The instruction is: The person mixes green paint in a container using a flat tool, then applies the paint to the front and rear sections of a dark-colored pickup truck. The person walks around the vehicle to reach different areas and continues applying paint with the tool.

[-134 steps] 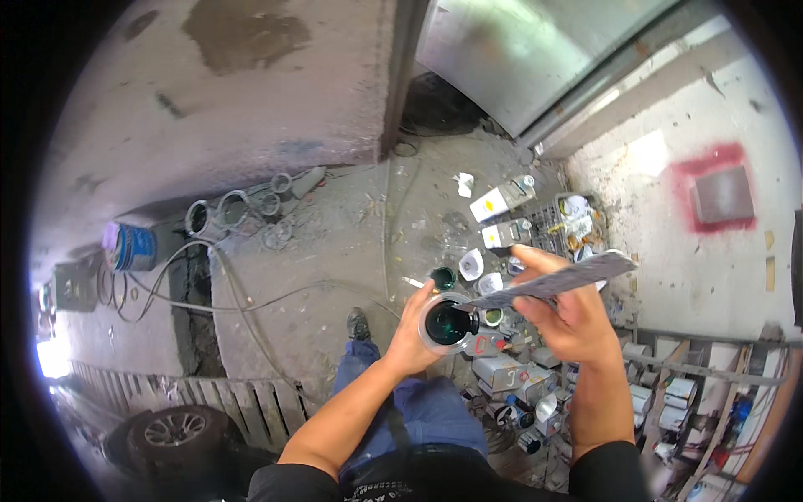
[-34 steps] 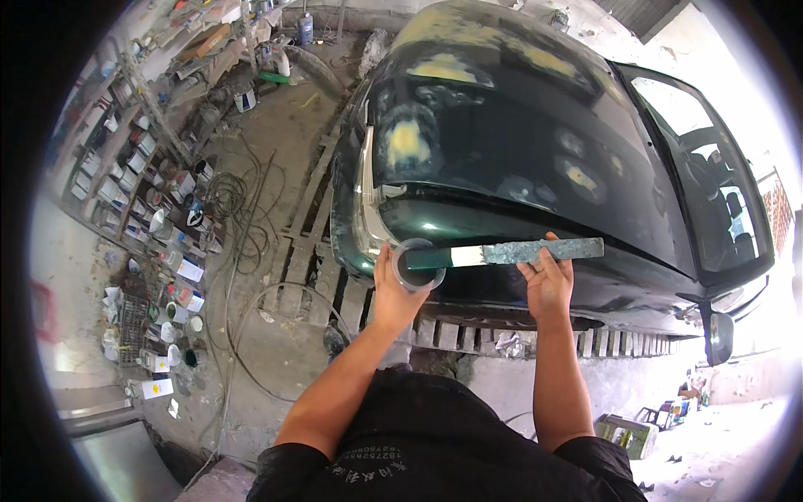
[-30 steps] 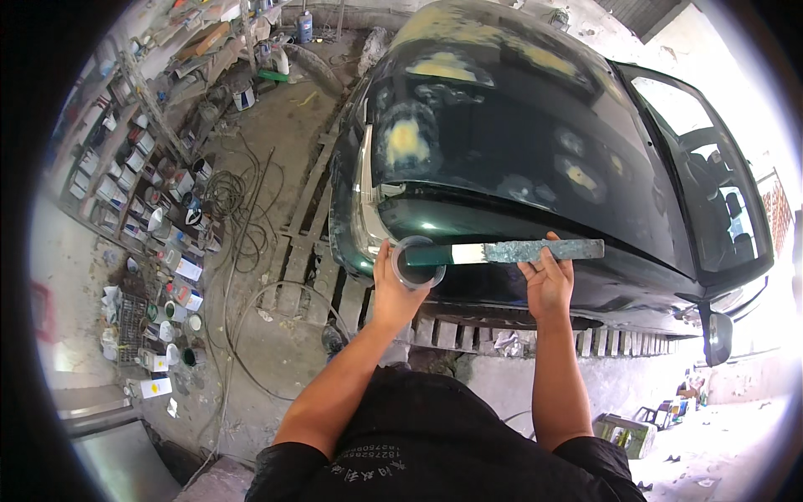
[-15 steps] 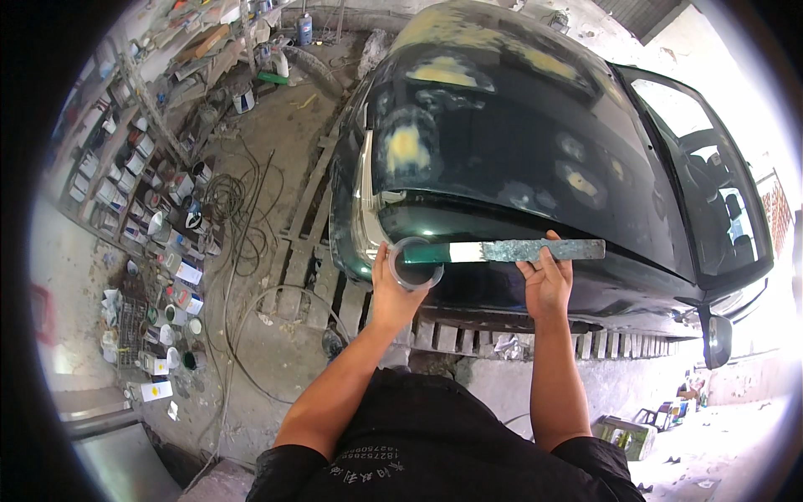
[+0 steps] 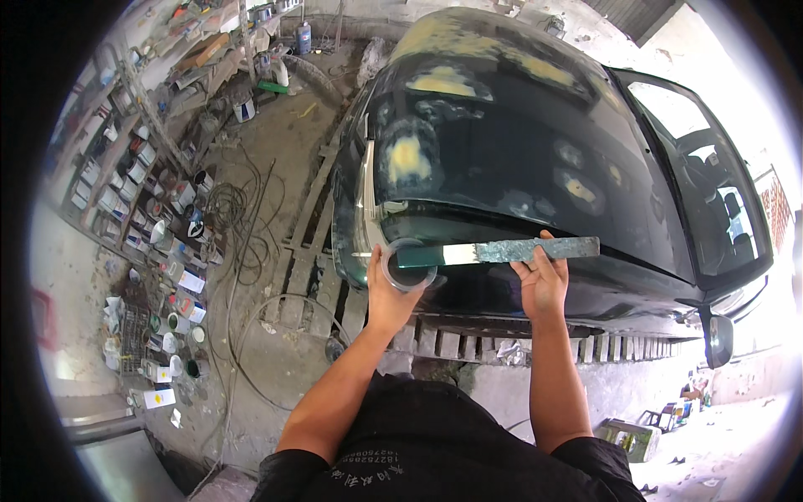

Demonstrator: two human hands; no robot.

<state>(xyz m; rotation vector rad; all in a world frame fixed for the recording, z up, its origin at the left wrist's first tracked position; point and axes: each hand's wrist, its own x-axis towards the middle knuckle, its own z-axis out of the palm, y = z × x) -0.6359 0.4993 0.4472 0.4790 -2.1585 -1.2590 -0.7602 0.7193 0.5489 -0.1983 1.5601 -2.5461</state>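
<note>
A clear round plastic cup [image 5: 407, 286] is gripped in my left hand [image 5: 391, 303], fingers wrapped round its side. My right hand [image 5: 544, 286] pinches a long flat stirring stick [image 5: 535, 250] between thumb and fingers. The stick lies nearly level, its left end over the cup's mouth and coated dark green. A bare whitish band follows, then a crusty grey-green stretch where my fingers hold it. Whether the tip touches the cup's contents cannot be made out. Just beyond both hands is a dark car [image 5: 502, 151] with yellowish filler patches on its hood.
Wooden pallet slats [image 5: 305, 226] lie beside and under the car's edge. Coiled hoses [image 5: 238, 205] run over the floor at left. Shelves with several paint cans [image 5: 180, 192] stand along the left wall. The car's side mirror [image 5: 717, 339] juts out at right, near a green crate [image 5: 629, 439].
Both hands, with cup and stick, have shifted slightly left. My hold on each looks the same.
</note>
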